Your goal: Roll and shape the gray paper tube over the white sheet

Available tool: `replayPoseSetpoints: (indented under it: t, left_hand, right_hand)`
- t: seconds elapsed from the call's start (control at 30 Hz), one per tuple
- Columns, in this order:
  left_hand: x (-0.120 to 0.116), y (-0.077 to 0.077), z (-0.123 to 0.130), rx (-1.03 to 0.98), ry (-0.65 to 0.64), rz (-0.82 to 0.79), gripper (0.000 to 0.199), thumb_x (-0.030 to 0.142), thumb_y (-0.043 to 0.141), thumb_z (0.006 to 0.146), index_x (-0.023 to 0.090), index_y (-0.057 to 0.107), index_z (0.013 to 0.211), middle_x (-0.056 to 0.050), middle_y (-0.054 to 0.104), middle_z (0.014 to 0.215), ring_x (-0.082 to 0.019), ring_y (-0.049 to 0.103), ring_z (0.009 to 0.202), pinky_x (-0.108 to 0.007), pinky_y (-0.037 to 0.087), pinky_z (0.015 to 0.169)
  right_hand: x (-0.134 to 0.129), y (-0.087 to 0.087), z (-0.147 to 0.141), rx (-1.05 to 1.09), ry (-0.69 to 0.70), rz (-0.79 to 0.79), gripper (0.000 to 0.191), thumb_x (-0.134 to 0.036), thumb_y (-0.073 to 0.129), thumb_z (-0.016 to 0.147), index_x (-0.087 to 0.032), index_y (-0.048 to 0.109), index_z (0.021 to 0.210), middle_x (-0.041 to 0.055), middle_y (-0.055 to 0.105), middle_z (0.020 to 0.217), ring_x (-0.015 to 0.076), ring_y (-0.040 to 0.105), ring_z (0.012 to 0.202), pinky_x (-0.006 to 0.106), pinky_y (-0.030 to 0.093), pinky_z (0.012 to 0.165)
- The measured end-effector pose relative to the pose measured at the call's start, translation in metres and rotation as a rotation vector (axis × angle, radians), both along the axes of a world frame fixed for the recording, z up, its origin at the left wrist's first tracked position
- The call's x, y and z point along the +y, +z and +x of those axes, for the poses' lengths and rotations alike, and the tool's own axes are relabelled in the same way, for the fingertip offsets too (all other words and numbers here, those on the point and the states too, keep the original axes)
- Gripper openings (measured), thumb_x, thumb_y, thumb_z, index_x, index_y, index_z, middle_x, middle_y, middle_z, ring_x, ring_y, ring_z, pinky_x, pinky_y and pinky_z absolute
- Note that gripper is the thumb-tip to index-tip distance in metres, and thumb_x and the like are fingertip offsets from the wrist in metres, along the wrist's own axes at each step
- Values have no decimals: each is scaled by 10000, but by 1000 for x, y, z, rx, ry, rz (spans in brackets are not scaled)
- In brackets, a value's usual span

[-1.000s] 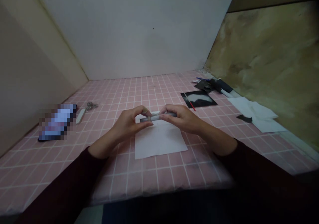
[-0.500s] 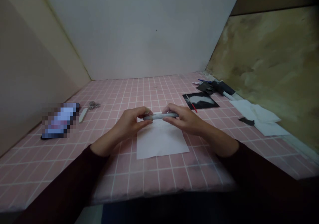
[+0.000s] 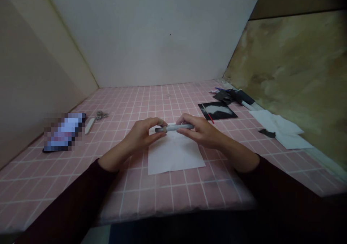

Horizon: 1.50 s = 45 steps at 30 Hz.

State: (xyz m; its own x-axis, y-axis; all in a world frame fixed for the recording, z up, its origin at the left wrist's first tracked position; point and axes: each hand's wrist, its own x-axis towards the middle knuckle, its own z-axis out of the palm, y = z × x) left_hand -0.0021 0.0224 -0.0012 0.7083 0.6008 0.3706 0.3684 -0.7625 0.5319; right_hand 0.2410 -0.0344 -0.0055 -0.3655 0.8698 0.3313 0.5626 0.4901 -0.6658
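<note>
My left hand (image 3: pixel 148 132) is closed, its thumb and fingers pinching a slim grey-white rod (image 3: pixel 172 128) near its darker left end. The other end sits in my right hand (image 3: pixel 196 126), pressed between thumb and fingers. The rod lies roughly level between both hands. What it is exactly I cannot make out; it may be a rolled tube. Beneath it a white sheet of paper (image 3: pixel 176 157) rests on the pink checked tablecloth (image 3: pixel 159 193), its far edge partly hidden by the rod and hands.
To the left lie a blurred-out phone (image 3: pixel 66 130), a white flat strip (image 3: pixel 90 125) and scissors (image 3: pixel 101 114). At right are a black sheet with a white smear (image 3: pixel 221 111), a thin red-handled stick (image 3: pixel 210 117), white papers (image 3: pixel 273 123), a dark scrap (image 3: pixel 268 132) and dark pieces (image 3: pixel 225 96).
The fingers of my left hand have loosened slightly and shifted, so more of the rod's dark left end shows. My right hand keeps nearly the same grip.
</note>
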Motion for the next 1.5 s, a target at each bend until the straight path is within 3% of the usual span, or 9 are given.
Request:
replayPoseSetpoints:
  t: [0.27, 0.43, 0.63, 0.8, 0.93, 1.07, 1.13, 1.33, 1.5]
  left_hand:
    - [-2, -3, 5, 37, 25, -6, 133, 271, 696, 842, 183, 668, 938, -11, 724, 896, -157, 658, 790, -275, 456, 739]
    - [-5, -5, 9, 26, 0, 75, 86, 228, 652, 831, 172, 662, 895, -40, 721, 890, -186, 654, 817, -298, 463, 735]
    - [-4, -3, 6, -1, 34, 24, 134, 275, 635, 858, 186, 667, 954, -45, 718, 946, -193, 647, 869, -332, 467, 807]
    - [-2, -5, 5, 53, -100, -198, 200, 341, 599, 884, 169, 674, 953, -59, 704, 946, -202, 633, 898, -340, 463, 830]
    - [3, -3, 0, -42, -124, -460, 223, 373, 610, 877, 160, 658, 923, -36, 663, 912, -175, 605, 868, -306, 459, 805]
    - [0, -3, 1, -27, -156, -566, 271, 408, 634, 865, 147, 654, 933, -43, 661, 912, -171, 602, 837, -294, 466, 751]
    - [-3, -4, 3, -17, -145, -486, 258, 397, 647, 860, 149, 659, 930, -50, 676, 924, -181, 615, 860, -317, 475, 788]
    - [-7, -7, 7, -57, -13, 14, 144, 284, 678, 841, 183, 650, 941, -65, 726, 980, -215, 658, 934, -368, 487, 857]
    - [-8, -6, 8, -21, -15, 163, 122, 248, 701, 834, 186, 636, 916, -66, 737, 973, -229, 669, 956, -392, 482, 895]
  right_hand:
    - [-3, -4, -11, 16, 1, 2, 148, -305, 599, 899, -190, 520, 950, -7, 565, 800, 128, 493, 683, 257, 363, 637]
    - [-4, -6, -14, -7, 80, 4, 115, -269, 536, 925, -175, 506, 983, 12, 589, 839, 132, 520, 707, 268, 375, 664]
    - [-2, 1, -5, 36, -13, 8, 173, -343, 555, 926, -174, 552, 892, -12, 536, 748, 128, 475, 667, 261, 345, 620]
    - [-5, -1, -13, -46, 94, 1, 129, -297, 541, 933, -168, 551, 935, 6, 584, 785, 126, 506, 667, 258, 363, 630]
    - [-7, 5, -6, -27, -1, 49, 176, -354, 554, 940, -179, 568, 921, 1, 569, 761, 129, 493, 661, 250, 352, 597]
    - [-8, 4, -9, -39, 86, 25, 129, -310, 546, 941, -181, 556, 950, 7, 602, 797, 128, 518, 675, 254, 370, 623]
    - [-7, 3, -10, -43, 110, -10, 123, -304, 546, 933, -182, 558, 946, 7, 610, 794, 131, 531, 682, 261, 380, 637]
    - [-2, 4, -10, 134, -16, -134, 251, -407, 572, 910, -187, 555, 790, -21, 563, 623, 124, 506, 586, 264, 369, 575]
    - [-1, 4, -9, 164, -14, -224, 320, -457, 561, 900, -200, 536, 711, -34, 514, 543, 116, 463, 501, 271, 355, 523]
